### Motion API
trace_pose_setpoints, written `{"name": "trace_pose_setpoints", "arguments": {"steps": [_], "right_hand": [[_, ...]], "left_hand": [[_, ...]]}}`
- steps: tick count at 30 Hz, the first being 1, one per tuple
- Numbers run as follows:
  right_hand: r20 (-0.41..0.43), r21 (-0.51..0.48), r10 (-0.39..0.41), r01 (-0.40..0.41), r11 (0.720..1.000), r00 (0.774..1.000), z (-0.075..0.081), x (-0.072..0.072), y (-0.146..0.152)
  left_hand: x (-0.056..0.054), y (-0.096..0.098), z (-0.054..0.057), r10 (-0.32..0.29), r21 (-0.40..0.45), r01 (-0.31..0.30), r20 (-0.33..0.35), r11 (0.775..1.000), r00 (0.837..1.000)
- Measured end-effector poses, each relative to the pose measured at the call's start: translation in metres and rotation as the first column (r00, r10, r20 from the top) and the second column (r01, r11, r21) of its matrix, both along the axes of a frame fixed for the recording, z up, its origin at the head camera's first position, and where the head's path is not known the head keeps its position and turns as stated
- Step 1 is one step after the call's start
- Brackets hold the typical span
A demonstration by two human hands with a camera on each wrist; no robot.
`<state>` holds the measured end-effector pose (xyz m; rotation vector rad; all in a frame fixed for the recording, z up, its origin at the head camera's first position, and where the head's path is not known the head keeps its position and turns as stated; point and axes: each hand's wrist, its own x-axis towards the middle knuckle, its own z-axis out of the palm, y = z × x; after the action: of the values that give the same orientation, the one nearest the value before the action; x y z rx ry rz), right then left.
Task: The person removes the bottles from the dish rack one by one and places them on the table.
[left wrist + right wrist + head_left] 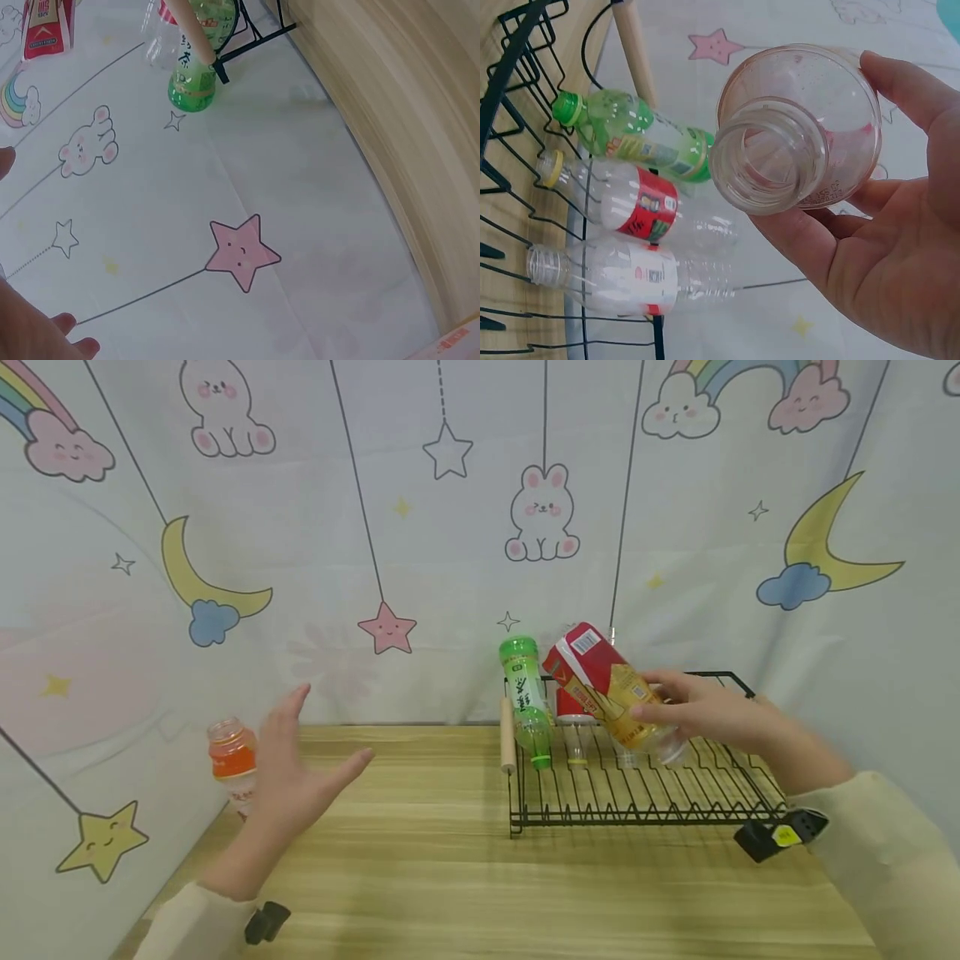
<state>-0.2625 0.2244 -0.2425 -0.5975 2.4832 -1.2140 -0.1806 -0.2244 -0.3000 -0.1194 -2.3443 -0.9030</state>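
My right hand point(701, 710) grips a clear plastic bottle with a red and yellow label point(603, 685), tilted above the black wire rack point(637, 817). In the right wrist view the uncapped mouth of this bottle point(769, 157) faces the camera. Inside the rack lean a green bottle point(528, 702), a clear red-labelled bottle with a yellow cap point(634, 199) and a clear uncapped bottle point(622, 277). My left hand point(288, 768) is held up with thumb and fingers spread, holding nothing. Behind it stands an uncapped bottle with an orange label point(232, 758), partly hidden by the hand.
A wooden handle point(507, 735) is on the rack's left side. The wood-grain table point(420, 860) extends in front and to the left of the rack. A patterned cloth point(450, 552) with stars, moons and rabbits hangs behind and along the sides.
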Motion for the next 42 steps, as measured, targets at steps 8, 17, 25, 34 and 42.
{"name": "trace_pose_setpoints", "arguments": {"steps": [8, 17, 25, 34, 42], "right_hand": [[0.012, -0.019, 0.050, -0.050, 0.999, 0.999, -0.009, 0.014, -0.012], [0.037, -0.001, 0.102, -0.102, 0.995, 0.994, -0.018, 0.027, -0.031], [0.060, 0.008, 0.136, -0.137, 0.991, 0.989, -0.022, 0.039, -0.044], [0.111, -0.007, 0.176, -0.176, 0.984, 0.978, -0.029, 0.047, -0.056], [0.154, -0.036, 0.228, -0.225, 0.974, 0.961, -0.031, 0.054, -0.065]], "left_hand": [[0.004, 0.021, 0.000, -0.096, -0.110, 0.085, -0.096, 0.990, 0.991], [0.001, 0.044, -0.009, -0.231, -0.267, 0.171, -0.212, 0.948, 0.950], [0.006, 0.065, -0.014, -0.329, -0.397, 0.219, -0.233, 0.891, 0.915], [0.014, 0.090, -0.016, -0.431, -0.498, 0.271, -0.239, 0.824, 0.870], [0.018, 0.104, -0.021, -0.447, -0.544, 0.287, -0.187, 0.789, 0.875]]}}
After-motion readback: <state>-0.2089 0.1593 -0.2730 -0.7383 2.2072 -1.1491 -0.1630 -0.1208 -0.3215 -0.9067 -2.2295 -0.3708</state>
